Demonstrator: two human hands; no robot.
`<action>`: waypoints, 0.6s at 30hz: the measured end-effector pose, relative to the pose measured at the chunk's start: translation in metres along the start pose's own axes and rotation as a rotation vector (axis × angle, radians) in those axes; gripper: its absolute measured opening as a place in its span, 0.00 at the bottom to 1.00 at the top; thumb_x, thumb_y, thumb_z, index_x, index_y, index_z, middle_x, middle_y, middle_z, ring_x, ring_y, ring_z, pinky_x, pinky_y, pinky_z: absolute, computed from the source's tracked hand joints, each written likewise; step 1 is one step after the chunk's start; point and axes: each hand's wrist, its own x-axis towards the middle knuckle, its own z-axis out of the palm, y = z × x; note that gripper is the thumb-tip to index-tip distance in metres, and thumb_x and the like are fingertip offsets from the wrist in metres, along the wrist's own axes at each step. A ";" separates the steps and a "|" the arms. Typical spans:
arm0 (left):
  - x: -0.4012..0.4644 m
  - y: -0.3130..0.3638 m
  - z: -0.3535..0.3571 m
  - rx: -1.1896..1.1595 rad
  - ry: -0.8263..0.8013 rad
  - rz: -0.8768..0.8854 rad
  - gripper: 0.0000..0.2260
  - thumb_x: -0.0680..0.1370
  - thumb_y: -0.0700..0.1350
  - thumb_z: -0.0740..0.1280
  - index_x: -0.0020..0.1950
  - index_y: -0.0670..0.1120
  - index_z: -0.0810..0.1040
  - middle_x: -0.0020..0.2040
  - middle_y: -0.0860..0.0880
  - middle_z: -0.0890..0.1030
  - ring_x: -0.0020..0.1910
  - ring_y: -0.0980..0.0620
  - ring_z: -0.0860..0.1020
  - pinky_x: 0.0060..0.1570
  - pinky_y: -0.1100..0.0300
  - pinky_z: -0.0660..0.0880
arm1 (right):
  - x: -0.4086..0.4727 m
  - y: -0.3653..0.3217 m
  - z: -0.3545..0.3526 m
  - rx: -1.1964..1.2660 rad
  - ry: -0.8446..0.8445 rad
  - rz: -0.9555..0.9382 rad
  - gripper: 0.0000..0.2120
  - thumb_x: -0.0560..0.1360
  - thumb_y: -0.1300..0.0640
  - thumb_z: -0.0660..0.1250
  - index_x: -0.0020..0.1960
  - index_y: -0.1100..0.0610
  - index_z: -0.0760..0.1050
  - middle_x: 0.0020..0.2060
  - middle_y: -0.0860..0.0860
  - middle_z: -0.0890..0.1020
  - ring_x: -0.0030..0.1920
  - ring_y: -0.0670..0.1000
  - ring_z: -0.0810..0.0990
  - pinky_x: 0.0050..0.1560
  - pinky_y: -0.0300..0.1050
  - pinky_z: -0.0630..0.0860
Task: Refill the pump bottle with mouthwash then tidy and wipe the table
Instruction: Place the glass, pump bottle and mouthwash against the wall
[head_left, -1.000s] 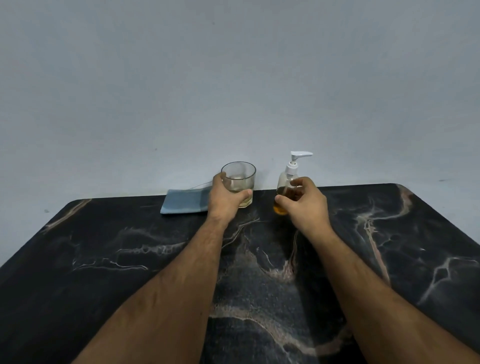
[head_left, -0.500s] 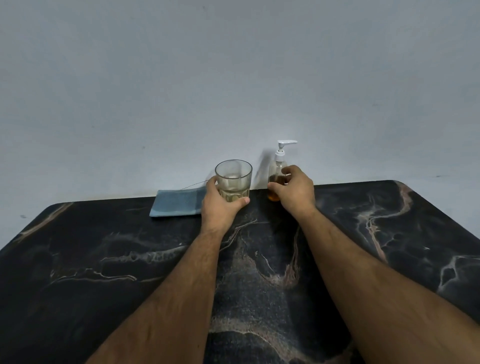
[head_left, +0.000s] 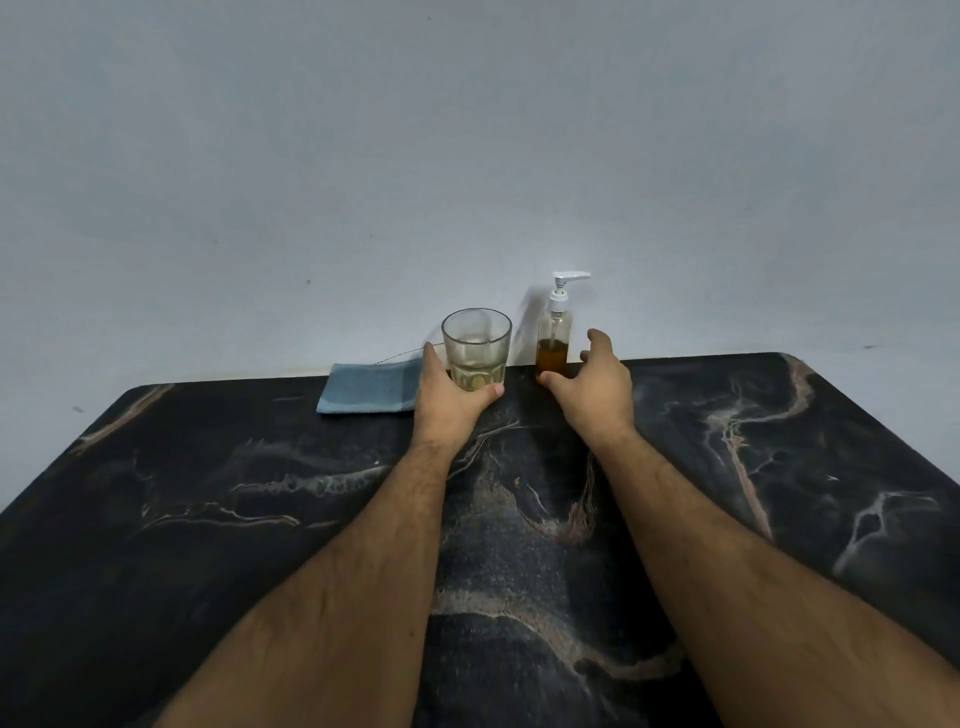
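My left hand (head_left: 451, 397) wraps the glass (head_left: 476, 348), just left of the pump bottle (head_left: 554, 338) at the table's (head_left: 208, 519) far edge. My right hand (head_left: 597, 387) spreads beside the bottle, apparently not touching. I judge tidying is underway; wiping next needs the cloth (head_left: 366, 387).

Table (head_left: 260, 519) runs up to the wall (head_left: 467, 156) at its far edge. Three items stand in a row along that far edge, close to the wall. Leftmost: folded cloth (head_left: 363, 387), lying flat. Middle: glass (head_left: 476, 348), upright, just right of the cloth, some liquid in its bottom. Rightmost: pump bottle (head_left: 555, 338), upright, near the glass but apart from it, liquid in its lower part, spout pointing right. Left hand (head_left: 449, 400) sits before the glass, wrapped around its base. Right hand (head_left: 597, 387) lies just right of the bottle, fingers spread, beside its base.
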 end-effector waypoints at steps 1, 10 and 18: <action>-0.009 0.002 -0.002 -0.004 -0.002 -0.003 0.46 0.68 0.48 0.79 0.79 0.44 0.56 0.73 0.46 0.69 0.71 0.47 0.68 0.69 0.54 0.66 | -0.009 -0.001 -0.004 -0.003 0.019 0.002 0.36 0.73 0.53 0.74 0.75 0.58 0.61 0.66 0.57 0.76 0.65 0.56 0.75 0.63 0.48 0.73; -0.147 0.027 -0.023 -0.137 -0.067 0.037 0.32 0.76 0.47 0.72 0.77 0.47 0.63 0.75 0.47 0.70 0.72 0.52 0.69 0.71 0.53 0.68 | -0.134 -0.013 -0.079 0.113 0.105 -0.100 0.23 0.75 0.53 0.72 0.67 0.54 0.72 0.62 0.50 0.78 0.61 0.47 0.76 0.61 0.46 0.76; -0.263 0.059 -0.030 -0.173 -0.176 0.132 0.21 0.79 0.44 0.68 0.72 0.46 0.71 0.67 0.50 0.77 0.63 0.58 0.76 0.63 0.64 0.71 | -0.235 0.000 -0.151 0.164 0.118 -0.201 0.11 0.75 0.53 0.70 0.57 0.52 0.77 0.50 0.46 0.80 0.51 0.43 0.79 0.51 0.39 0.77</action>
